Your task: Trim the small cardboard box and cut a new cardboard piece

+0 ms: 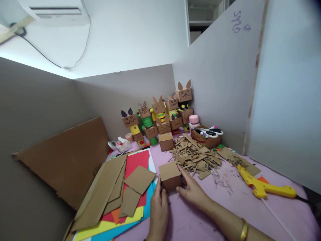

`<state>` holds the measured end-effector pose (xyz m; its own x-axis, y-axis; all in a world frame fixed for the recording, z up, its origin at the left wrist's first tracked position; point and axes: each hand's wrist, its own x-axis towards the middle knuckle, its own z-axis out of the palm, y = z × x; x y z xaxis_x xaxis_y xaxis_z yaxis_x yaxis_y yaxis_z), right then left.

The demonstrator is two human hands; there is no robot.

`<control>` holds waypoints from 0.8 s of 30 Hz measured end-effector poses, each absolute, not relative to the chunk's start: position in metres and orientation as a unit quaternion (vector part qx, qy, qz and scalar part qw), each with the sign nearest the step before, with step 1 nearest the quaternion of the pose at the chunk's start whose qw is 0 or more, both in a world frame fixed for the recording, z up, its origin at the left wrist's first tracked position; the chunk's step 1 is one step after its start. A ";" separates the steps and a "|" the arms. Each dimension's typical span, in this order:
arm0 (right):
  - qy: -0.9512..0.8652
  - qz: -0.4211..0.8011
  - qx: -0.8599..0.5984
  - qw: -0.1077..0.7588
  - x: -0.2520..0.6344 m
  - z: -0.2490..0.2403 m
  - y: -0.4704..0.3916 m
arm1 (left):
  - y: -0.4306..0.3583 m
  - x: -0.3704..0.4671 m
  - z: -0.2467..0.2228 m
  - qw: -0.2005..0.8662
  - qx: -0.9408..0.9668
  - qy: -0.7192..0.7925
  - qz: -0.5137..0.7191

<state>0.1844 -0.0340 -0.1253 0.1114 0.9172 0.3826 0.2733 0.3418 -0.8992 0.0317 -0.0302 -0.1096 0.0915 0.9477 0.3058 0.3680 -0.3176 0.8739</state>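
A small brown cardboard box (170, 176) rests on the pink-covered table (185, 217), held between both hands. My left hand (159, 207) is against its left side, fingers pointing forward. On its right side lie the fingers and thumb of my right hand (192, 189). A second cardboard box (166, 142) stands farther back. Just behind the held box, to the right, is a heap of cardboard scraps (195, 154).
Cardboard sheets (105, 190) and coloured paper (136, 160) lie on the left. A yellow glue gun (268, 187) lies at right. Behind stand several cardboard animal figures (159, 107) and a box (207, 139) holding scissors (212, 133). Grey panels surround the table.
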 end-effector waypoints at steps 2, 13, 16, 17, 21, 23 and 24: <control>-0.614 0.295 -0.478 0.554 0.187 -0.126 -0.033 | -0.030 0.032 -0.109 0.314 0.670 0.488 0.463; -0.520 0.463 -0.384 0.606 0.196 -0.120 -0.029 | -0.035 0.033 -0.102 0.293 0.666 0.500 0.470; -0.496 0.479 -0.400 0.604 0.197 -0.114 -0.031 | -0.035 0.030 -0.101 0.298 0.654 0.505 0.479; -0.487 0.482 -0.409 0.603 0.198 -0.113 -0.032 | -0.034 0.030 -0.100 0.300 0.651 0.504 0.482; -0.457 0.496 -0.432 0.598 0.198 -0.108 -0.031 | -0.035 0.028 -0.100 0.309 0.642 0.497 0.495; -0.444 0.502 -0.441 0.598 0.197 -0.106 -0.030 | -0.036 0.027 -0.099 0.314 0.638 0.497 0.497; -0.437 0.503 -0.446 0.598 0.197 -0.105 -0.030 | -0.036 0.027 -0.099 0.316 0.637 0.496 0.498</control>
<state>0.1968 -0.0305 -0.1052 0.1122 0.9910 0.0735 -0.2125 0.0961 -0.9724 0.0274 -0.0362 -0.0987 0.0113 0.9468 0.3217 0.3168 -0.3086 0.8969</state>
